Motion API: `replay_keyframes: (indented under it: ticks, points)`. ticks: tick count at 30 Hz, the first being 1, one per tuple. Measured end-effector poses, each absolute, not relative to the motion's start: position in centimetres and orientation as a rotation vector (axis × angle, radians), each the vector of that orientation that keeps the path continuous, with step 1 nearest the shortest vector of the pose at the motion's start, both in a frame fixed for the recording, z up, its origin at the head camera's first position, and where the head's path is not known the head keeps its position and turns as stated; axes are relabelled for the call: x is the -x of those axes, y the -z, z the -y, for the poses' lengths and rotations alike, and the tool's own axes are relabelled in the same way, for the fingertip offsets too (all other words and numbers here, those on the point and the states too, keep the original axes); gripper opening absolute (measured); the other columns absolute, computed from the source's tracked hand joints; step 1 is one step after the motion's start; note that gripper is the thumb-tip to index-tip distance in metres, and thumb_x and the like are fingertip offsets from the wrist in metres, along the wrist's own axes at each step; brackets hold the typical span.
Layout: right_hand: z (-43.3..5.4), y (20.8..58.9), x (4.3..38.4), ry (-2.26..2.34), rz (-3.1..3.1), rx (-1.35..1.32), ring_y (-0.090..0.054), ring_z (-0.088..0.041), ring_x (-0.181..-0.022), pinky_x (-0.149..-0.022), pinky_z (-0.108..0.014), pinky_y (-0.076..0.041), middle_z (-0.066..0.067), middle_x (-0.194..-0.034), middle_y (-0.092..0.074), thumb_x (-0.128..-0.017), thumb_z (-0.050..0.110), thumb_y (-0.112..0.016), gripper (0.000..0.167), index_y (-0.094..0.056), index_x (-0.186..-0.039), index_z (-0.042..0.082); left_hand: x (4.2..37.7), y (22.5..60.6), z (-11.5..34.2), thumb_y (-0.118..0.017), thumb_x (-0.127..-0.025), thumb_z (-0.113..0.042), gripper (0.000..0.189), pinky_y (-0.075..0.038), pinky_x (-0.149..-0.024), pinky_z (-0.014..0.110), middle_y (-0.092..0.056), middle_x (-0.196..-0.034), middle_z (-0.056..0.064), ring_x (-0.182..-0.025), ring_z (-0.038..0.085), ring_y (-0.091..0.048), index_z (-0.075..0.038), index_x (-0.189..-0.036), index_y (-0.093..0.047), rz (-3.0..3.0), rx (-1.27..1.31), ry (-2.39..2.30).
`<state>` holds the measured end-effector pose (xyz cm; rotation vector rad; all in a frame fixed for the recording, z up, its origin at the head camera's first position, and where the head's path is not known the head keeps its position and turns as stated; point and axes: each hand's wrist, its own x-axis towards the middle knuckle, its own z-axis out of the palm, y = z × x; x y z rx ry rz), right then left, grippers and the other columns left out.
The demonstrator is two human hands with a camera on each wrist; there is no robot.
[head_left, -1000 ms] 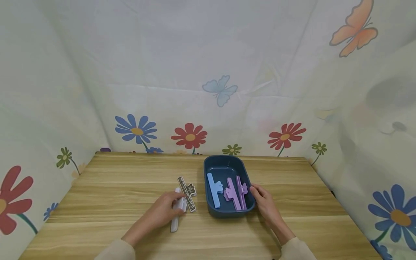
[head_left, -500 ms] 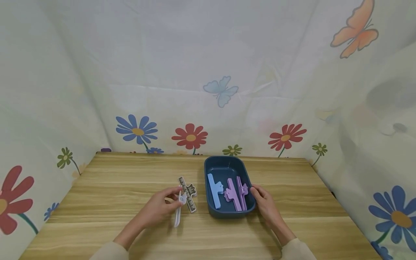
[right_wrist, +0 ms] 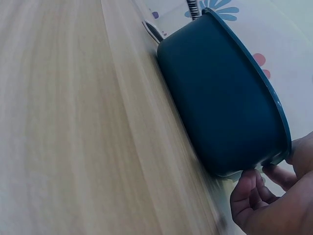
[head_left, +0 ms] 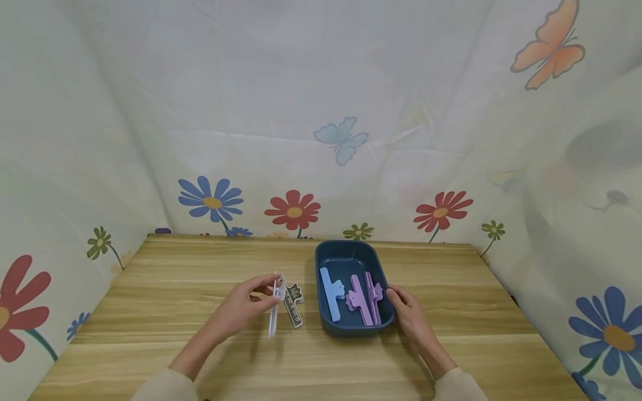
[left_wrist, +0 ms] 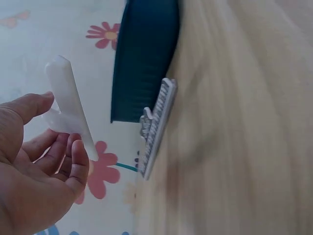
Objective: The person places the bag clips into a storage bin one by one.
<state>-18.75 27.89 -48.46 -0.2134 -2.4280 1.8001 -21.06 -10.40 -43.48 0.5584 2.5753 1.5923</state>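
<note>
Pinching white clip (head_left: 272, 322) by its handle (head_left: 280, 291) with left hand (head_left: 242, 306), perhaps for an easy grip, above the surface (head_left: 451, 278), near patterned clip (head_left: 292, 306). Grasping bin (head_left: 357, 332) with right hand (head_left: 410, 317) by its near right corner, probably to prevent sliding. Can see in bin blue clip (head_left: 329, 295) and two purple clips (head_left: 358, 299), lying lengthwise, maybe to fit the long shape.

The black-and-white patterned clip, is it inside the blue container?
No, the patterned clip lies on the wooden table, outside the blue container.
</note>
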Motion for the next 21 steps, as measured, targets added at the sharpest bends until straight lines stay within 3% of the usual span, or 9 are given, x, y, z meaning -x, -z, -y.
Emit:
replay_keyframes:
  ticks: [8, 13, 16, 21]
  points:
    - [-27.9, 48.6, 18.8, -1.802, 2.426, 0.205, -0.053, -0.032, -0.128, -0.108, -0.043, -0.043, -0.022, -0.143, -0.058, -0.110, 0.027, -0.053, 0.044, -0.057, -0.142, -0.003, 21.5, 40.1, 10.6, -0.074, -0.098, -0.024, 0.054, -0.055, -0.095, 0.042, -0.068, -0.128, 0.009, -0.112, 0.024, -0.062, -0.005, -0.146, -0.058, -2.602, -0.623, -1.605]
    - [-27.8, 48.5, 18.6, -1.822, 2.405, 0.197, -0.055, -0.031, -0.126, -0.105, -0.039, -0.045, -0.022, -0.140, -0.059, -0.110, 0.025, -0.054, 0.043, -0.059, -0.141, -0.003, 21.7, 37.9, 10.9, -0.073, -0.098, -0.027, 0.058, -0.054, -0.097, 0.042, -0.068, -0.126, 0.009, -0.114, 0.026, -0.061, -0.006, -0.149, -0.055, -2.632, -0.610, -1.604]
    - [-27.8, 48.5, 18.6, -1.826, 2.402, 0.192, -0.054, -0.031, -0.126, -0.101, -0.030, -0.046, -0.022, -0.140, -0.059, -0.110, 0.025, -0.054, 0.042, -0.059, -0.141, -0.003, 21.9, 36.4, 11.0, -0.072, -0.099, -0.028, 0.059, -0.054, -0.098, 0.043, -0.067, -0.125, 0.009, -0.116, 0.027, -0.061, -0.007, -0.150, -0.053, -2.646, -0.624, -1.601]
    - [-27.9, 48.4, 18.8, -1.817, 2.415, 0.199, -0.052, -0.031, -0.128, -0.104, -0.033, -0.045, -0.022, -0.143, -0.057, -0.110, 0.027, -0.053, 0.045, -0.057, -0.142, -0.003, 22.3, 34.2, 11.3, -0.071, -0.100, -0.026, 0.059, -0.054, -0.096, 0.040, -0.067, -0.124, 0.011, -0.115, 0.029, -0.062, -0.007, -0.152, -0.051, -2.647, -0.672, -1.624]
